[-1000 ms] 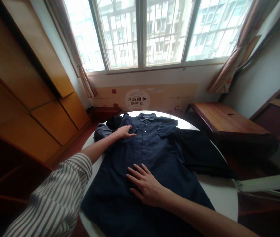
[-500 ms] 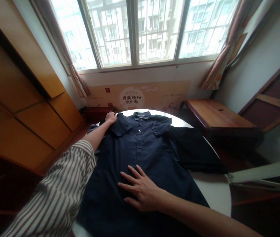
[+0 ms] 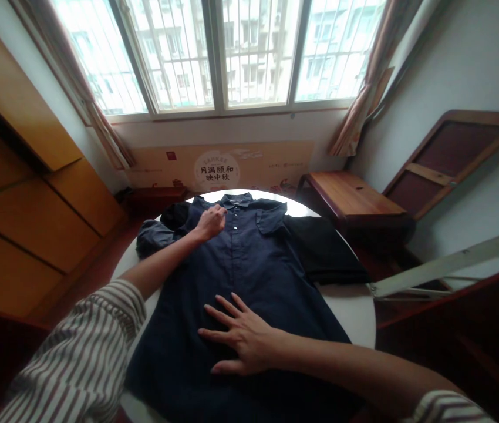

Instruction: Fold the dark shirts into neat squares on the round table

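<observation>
Though navy, a pale-buttoned shirt (image 3: 253, 264)

One head-worn view, wide field: lens above the near side of the round white surface (image 3: 353, 308), facing forward and down. At close range: right hand (image 3: 249, 338), six o'clock. Mid-frame, at near range: navy shirt (image 3: 258, 258), collar (image 3: 237, 201) toward twelve. Farther off: barred window (image 3: 218, 59), twelve o'clock, cut by upper edge; wooden cabinet (image 3: 16, 247), nine to ten o'clock; pale wall (image 3: 452, 70), two o'clock.
</observation>
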`<act>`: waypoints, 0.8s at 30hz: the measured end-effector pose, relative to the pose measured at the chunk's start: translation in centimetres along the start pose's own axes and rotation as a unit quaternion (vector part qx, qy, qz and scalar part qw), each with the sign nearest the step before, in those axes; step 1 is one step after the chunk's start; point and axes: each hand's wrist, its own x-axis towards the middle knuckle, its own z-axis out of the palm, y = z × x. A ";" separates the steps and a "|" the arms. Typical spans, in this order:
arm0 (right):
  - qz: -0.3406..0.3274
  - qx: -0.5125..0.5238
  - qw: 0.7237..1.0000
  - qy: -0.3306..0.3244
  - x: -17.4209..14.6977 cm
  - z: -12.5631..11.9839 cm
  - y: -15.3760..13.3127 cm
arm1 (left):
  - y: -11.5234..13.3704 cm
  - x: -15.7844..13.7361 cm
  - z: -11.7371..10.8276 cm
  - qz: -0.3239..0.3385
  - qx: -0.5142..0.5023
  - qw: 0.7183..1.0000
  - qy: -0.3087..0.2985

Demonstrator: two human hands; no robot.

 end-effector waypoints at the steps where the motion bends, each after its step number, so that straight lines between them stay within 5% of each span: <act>1: 0.006 -0.005 1.000 0.015 0.0 0.1 0.1 | 1.2 -0.8 0.7 0.031 -0.021 0.999 -0.012; 5: 0.119 -0.049 0.980 0.151 -0.4 -2.2 2.7 | 4.6 -2.4 3.0 0.071 -0.115 0.990 -0.035; 8: 0.283 -0.161 0.911 0.255 -1.7 -6.4 6.6 | 6.3 -0.6 3.7 0.031 -0.188 0.980 -0.050; 11: 0.416 -0.217 0.836 0.286 -3.2 -10.2 10.6 | 8.5 3.2 4.0 -0.015 -0.225 0.971 -0.078; 14: 0.503 -0.171 0.808 0.255 -3.5 -11.9 13.4 | 11.4 7.1 4.6 -0.034 -0.224 0.970 -0.093; 19: 0.537 -0.119 0.803 0.228 -2.9 -11.5 16.1 | 15.6 10.2 6.6 -0.073 -0.202 0.966 -0.143; 24: 0.527 -0.089 0.803 0.265 -3.7 -11.0 17.6 | 16.7 11.0 7.7 -0.113 -0.199 0.954 -0.192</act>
